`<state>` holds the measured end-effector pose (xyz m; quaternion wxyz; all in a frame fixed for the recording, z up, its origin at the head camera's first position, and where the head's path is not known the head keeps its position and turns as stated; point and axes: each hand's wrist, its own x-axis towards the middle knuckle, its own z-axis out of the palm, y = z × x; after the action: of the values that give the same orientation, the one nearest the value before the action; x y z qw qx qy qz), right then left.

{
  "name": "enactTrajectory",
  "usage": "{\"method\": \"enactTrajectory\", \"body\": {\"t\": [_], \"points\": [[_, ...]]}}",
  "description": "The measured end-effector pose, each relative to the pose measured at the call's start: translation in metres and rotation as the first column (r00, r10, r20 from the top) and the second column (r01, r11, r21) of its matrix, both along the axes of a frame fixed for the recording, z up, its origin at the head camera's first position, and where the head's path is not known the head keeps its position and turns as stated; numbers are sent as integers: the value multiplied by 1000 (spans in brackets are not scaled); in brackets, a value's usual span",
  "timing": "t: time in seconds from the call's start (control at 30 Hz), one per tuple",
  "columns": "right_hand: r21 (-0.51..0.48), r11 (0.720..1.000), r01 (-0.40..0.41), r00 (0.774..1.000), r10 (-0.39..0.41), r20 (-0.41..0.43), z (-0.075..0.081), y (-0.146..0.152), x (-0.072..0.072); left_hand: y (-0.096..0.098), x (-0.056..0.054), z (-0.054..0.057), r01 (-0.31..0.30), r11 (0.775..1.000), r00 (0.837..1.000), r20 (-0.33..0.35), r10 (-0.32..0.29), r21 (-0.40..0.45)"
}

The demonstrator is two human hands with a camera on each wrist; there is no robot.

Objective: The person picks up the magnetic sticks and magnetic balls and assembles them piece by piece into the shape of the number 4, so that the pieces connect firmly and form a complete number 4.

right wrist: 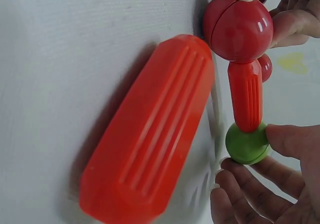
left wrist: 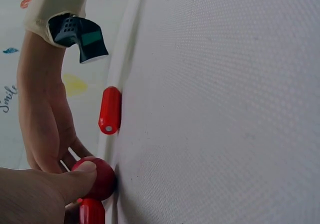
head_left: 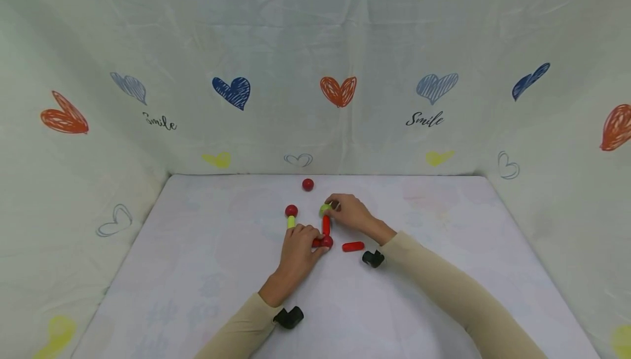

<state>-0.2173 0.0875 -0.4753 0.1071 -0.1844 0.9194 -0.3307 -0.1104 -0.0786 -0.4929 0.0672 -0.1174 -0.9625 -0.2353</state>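
Note:
My left hand pinches a red ball at the near right corner of a joined shape, thumb and fingers on either side. A red stick runs from that ball under the hand. Between thumb and fingers, my right hand holds a green ball. Another red stick joins the green ball to the red ball. On the left side a yellow-green stick meets a second red ball; its near end is hidden by my left hand.
A loose red stick, with a metal dot on its end, lies right of the shape. Farther back sits a single red ball. Black wrist cameras are strapped to both arms. A curtain with printed hearts stands behind the white table.

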Motion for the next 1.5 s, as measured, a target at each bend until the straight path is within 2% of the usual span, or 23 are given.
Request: {"method": "enactTrajectory", "body": {"t": [0.23, 0.43, 0.63, 0.8, 0.9, 1.1, 1.2, 1.3, 1.4, 1.5], "points": [[6, 1000, 3, 1000, -3, -19, -1, 5, 6, 0, 0, -1, -6, 1000, 1000, 7, 6, 0], [23, 1000, 4, 1000, -3, -29, 1, 19, 23, 1, 0, -1, -7, 1000, 1000, 4, 7, -5], [60, 996, -61, 997, 63, -43, -2, 35, 51, 0, 1, -1, -1, 1000, 1000, 1, 1, 10], [110, 982, -151, 985, 159, -63, -2, 47, 70, -1, 1, -1, -1, 1000, 1000, 2, 1, 10], [142, 971, -192, 976, 205, -80, -1, 50, 78, -1, 1, -1, -5, 1000, 1000, -1, 5, 5], [161, 967, -200, 963, 224, -148, -5, 53, 85, 0, 1, -1, -13, 1000, 1000, -1, 13, 1], [128, 974, -189, 963, 209, -168, -8, 53, 89, 0, 1, -1, -11, 1000, 1000, 2, 11, 6], [78, 983, -169, 972, 179, -153, -10, 52, 92, 0, 2, -1, -11, 1000, 1000, 6, 11, 10], [-12, 990, -139, 985, 137, -105, -11, 50, 96, 1, 2, -1, -11, 1000, 1000, 7, 11, 11], [-120, 986, -120, 992, 116, -47, -11, 48, 99, 1, 2, -1, -10, 1000, 1000, 2, 10, 8]]}}
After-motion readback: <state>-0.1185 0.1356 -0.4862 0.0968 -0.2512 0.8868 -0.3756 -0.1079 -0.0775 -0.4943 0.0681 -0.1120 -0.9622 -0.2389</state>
